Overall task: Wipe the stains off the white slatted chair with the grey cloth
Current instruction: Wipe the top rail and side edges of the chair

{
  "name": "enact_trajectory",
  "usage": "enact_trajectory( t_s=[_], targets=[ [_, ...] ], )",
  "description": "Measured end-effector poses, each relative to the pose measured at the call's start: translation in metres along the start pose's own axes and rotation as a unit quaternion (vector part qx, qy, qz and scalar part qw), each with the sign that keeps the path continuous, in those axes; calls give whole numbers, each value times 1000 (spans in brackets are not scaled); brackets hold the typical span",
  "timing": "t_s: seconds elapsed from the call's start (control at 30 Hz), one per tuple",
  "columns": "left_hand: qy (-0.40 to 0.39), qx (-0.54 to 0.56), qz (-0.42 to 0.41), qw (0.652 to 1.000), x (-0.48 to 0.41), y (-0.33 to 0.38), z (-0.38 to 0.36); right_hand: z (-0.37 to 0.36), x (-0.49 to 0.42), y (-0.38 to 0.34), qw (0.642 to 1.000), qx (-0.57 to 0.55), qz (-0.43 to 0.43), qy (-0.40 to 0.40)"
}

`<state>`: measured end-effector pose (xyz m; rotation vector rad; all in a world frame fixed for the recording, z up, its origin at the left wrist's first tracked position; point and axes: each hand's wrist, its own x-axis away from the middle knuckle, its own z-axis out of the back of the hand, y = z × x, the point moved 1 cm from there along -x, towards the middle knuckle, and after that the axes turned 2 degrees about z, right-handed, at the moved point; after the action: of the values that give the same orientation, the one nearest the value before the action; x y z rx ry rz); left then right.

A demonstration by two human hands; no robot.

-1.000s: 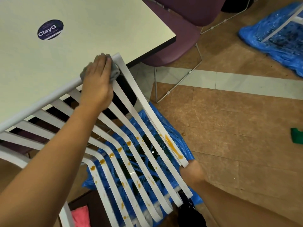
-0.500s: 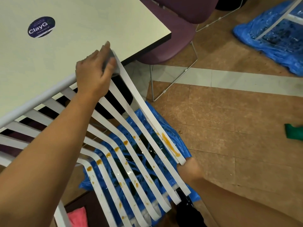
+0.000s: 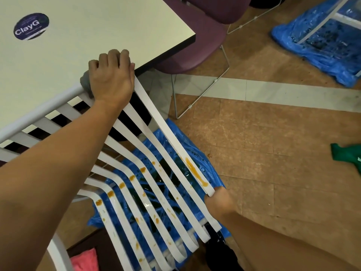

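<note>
The white slatted chair point(image 3: 170, 132) is tipped in front of me, its round top rail point(image 3: 45, 107) lying across my view of the cream table point(image 3: 97, 26); I cannot tell whether the 2 touch. My left hand point(image 3: 111, 75) sits on the rail's far corner, where the outermost slat begins. Its fingers are close together and curled over the rail, pressing the grey cloth point(image 3: 85, 81) against it. Only a small bunch of the cloth shows at the side of my palm; the rest is hidden under the hand.

My right hand point(image 3: 218, 200) is down at the lower end of the outermost slat. I see only the wrist and heel of it. The fingers are behind the slats, so I cannot tell how they lie.

Orange-brown stains point(image 3: 195, 171) mark the lower halves of the slats: 1 long streak on the outermost and smaller blobs and drips across the others. My left forearm covers the upper parts of several slats, and the chair's near side is cut off by the frame.

A blue plastic sheet point(image 3: 213, 173) lies on the floor under the chair. A purple chair point(image 3: 195, 45) stands beyond the table, a green cloth point(image 3: 347, 155) lies on the floor at the right edge, partly cut off, and a pink cloth point(image 3: 86, 261) shows at the bottom.
</note>
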<state>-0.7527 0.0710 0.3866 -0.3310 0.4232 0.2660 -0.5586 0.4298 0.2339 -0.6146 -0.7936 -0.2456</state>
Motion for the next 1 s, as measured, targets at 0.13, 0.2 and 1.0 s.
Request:
enact_trajectory(
  t_s=[0.13, 0.2, 1.0],
  targets=[
    [20, -7, -64, 998, 9, 11, -14, 0, 0, 1, 1000, -2, -1, 3],
    [-22, 30, -79, 996, 16, 17, -21, 0, 0, 1, 1000, 6, -2, 4],
    [-190, 146, -206, 949, 145, 125, -38, 2, -1, 0, 999, 49, 4, 4]
  ],
)
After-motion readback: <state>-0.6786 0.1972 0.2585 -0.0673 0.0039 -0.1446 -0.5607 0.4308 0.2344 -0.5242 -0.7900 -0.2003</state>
